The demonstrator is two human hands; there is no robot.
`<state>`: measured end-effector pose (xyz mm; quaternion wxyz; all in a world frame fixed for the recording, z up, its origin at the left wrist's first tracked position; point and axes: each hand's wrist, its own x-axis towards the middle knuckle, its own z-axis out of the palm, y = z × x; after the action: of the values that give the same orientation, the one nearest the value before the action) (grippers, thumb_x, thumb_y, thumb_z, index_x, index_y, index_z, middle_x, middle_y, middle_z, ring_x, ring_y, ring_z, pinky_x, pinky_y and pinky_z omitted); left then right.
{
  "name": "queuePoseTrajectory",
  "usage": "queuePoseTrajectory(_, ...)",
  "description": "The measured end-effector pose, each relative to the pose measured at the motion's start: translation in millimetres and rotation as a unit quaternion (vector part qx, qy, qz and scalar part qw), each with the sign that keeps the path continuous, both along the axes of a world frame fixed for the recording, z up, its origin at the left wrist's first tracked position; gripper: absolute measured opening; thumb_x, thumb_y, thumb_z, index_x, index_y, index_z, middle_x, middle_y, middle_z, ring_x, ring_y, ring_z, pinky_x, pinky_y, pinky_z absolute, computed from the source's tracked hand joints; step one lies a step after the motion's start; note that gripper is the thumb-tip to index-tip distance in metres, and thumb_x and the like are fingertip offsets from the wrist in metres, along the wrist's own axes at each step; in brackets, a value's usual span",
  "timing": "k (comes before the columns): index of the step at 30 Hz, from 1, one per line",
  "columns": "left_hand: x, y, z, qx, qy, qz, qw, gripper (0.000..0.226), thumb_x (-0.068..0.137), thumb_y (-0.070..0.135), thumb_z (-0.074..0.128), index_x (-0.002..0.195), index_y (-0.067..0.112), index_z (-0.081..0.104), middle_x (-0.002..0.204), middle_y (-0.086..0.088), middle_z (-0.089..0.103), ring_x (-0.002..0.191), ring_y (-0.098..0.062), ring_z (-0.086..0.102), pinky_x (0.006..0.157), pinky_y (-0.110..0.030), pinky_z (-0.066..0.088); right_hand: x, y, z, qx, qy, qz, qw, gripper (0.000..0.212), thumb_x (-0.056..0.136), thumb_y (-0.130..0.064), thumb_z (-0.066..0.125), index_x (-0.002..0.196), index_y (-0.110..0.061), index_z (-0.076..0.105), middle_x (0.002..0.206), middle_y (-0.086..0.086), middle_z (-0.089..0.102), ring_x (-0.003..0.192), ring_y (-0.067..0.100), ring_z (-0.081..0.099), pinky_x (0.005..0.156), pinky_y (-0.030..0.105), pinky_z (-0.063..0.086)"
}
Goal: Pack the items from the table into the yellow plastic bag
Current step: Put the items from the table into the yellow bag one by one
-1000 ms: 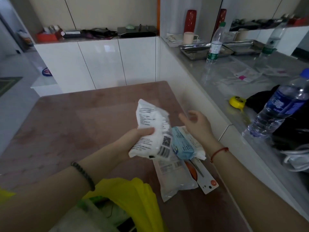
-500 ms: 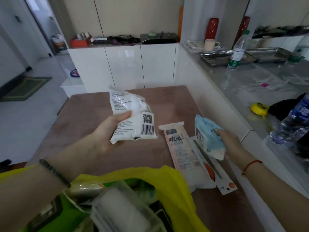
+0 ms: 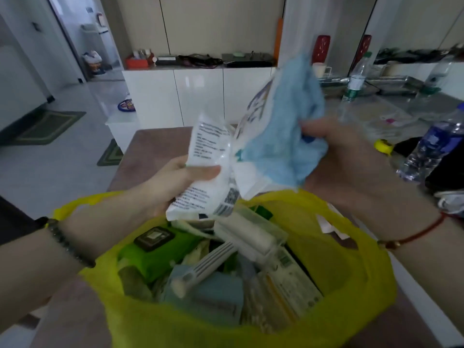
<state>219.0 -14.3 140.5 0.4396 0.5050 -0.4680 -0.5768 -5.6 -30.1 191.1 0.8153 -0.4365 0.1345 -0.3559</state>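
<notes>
The yellow plastic bag [image 3: 351, 292] gapes open at the bottom of the view, filled with several packed items, among them a green pack [image 3: 160, 249] and a clear box [image 3: 251, 234]. Just above its mouth, my left hand [image 3: 173, 182] grips a white printed packet [image 3: 208, 172]. My right hand [image 3: 351, 167] holds a blue cloth in a clear wrapper [image 3: 283, 131] beside it, touching the white packet. Both packets hover over the bag's far rim. The brown table [image 3: 155, 151] shows behind the hands; whatever lies on it near the bag is hidden.
A grey counter on the right carries water bottles [image 3: 431, 151], a yellow tape measure [image 3: 383, 146] and metal trays [image 3: 399, 82]. White cabinets [image 3: 198, 96] stand behind the table. Tiled floor with mats lies to the left.
Both hands came up and toward the bag, bringing the white packet and blue pack together above its opening. The view dropped over the bag, hiding the long packets on the table.
</notes>
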Motion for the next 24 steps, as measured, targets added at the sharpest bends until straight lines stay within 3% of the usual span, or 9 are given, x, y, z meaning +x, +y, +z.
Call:
queuePoseTrajectory(4,13,32,-16,0.005,-0.133,-0.011,0.991,0.01,0.08,0.007,0.066,0.086,0.015,0.068,0.07,0.002,0.074,0.054,-0.007,0.069,0.049,-0.02,0.054,21,30,-29,-0.076,0.186,-0.133,0.971,0.07,0.063,-0.011,0.061,0.13,-0.022,0.045,0.115,0.003,0.066,0.092,0.018,0.069,0.067,0.03,0.057)
queuePoseTrajectory(6,26,42,-22,0.005,-0.239,-0.033,0.971,0.002,0.081,0.016,0.068,0.081,0.017,0.068,0.066,0.005,0.07,0.051,-0.005,0.066,0.049,-0.017,0.052,24,42,-39,-0.116,0.269,-0.203,0.934,0.072,0.067,-0.016,0.062,0.132,-0.035,0.038,0.116,-0.004,0.063,0.086,0.013,0.068,0.059,0.023,0.054)
queuePoseTrajectory(11,51,56,-40,0.022,-0.506,-0.175,0.844,0.022,0.087,0.031,0.059,0.085,0.009,0.056,0.066,-0.005,0.057,0.059,-0.016,0.054,0.051,-0.018,0.041,26,69,-57,-0.308,0.443,-0.268,0.798,0.063,0.088,-0.016,0.052,0.143,-0.025,0.022,0.13,-0.013,0.043,0.109,0.005,0.049,0.082,0.014,0.043)
queuePoseTrajectory(14,52,67,-35,0.022,-0.544,-0.279,0.791,0.023,0.089,0.034,0.055,0.072,0.022,0.045,0.061,0.01,0.045,0.052,-0.002,0.043,0.048,-0.013,0.035,38,83,-60,-0.359,0.458,-0.266,0.768,0.057,0.088,-0.007,0.049,0.14,-0.022,0.029,0.118,-0.018,0.045,0.099,-0.005,0.048,0.074,-0.005,0.036)
queuePoseTrajectory(16,54,74,-25,0.022,-0.561,-0.314,0.765,0.035,0.087,0.049,0.051,0.068,0.021,0.045,0.059,0.002,0.042,0.055,-0.013,0.043,0.06,-0.022,0.035,52,87,-57,-0.384,0.457,-0.273,0.754,0.054,0.089,-0.008,0.046,0.139,-0.022,0.031,0.115,-0.012,0.044,0.1,0.002,0.047,0.072,-0.002,0.035)
queuePoseTrajectory(18,63,82,-14,0.068,-0.59,-0.335,0.731,0.054,0.086,0.061,0.04,0.094,0.01,0.057,0.081,-0.01,0.056,0.08,-0.026,0.056,0.074,-0.029,0.042,66,87,-55,-0.428,0.467,-0.275,0.724,0.058,0.085,-0.021,0.043,0.141,-0.023,0.029,0.12,-0.005,0.041,0.11,0.01,0.041,0.082,0.015,0.036)
queuePoseTrajectory(20,82,89,-8,0.078,-0.667,-0.299,0.678,0.071,0.082,0.07,0.028,0.12,0.017,0.055,0.114,-0.005,0.063,0.11,-0.023,0.056,0.096,-0.034,0.043,80,81,-52,-0.476,0.481,-0.266,0.687,0.059,0.086,-0.024,0.039,0.143,-0.024,0.025,0.12,0.001,0.041,0.109,0.017,0.042,0.087,0.027,0.036)
queuePoseTrajectory(23,120,85,-3,-0.068,-0.816,-0.14,0.557,0.088,0.072,0.081,0.014,0.138,0.028,0.039,0.147,-0.001,0.04,0.136,-0.024,0.034,0.114,-0.042,0.017,105,64,-47,-0.508,0.49,-0.257,0.66,0.056,0.091,-0.015,0.041,0.144,-0.023,0.024,0.121,0.009,0.041,0.104,0.025,0.049,0.09,0.035,0.042)
queuePoseTrajectory(24,131,80,-3,-0.067,-0.821,-0.085,0.561,0.083,0.076,0.078,0.026,0.144,0.029,0.026,0.154,-0.004,0.025,0.141,-0.028,0.024,0.114,-0.047,0.013,116,58,-47,-0.524,0.492,-0.248,0.649,0.056,0.091,-0.014,0.041,0.144,-0.022,0.024,0.12,0.01,0.041,0.103,0.026,0.05,0.089,0.038,0.043)
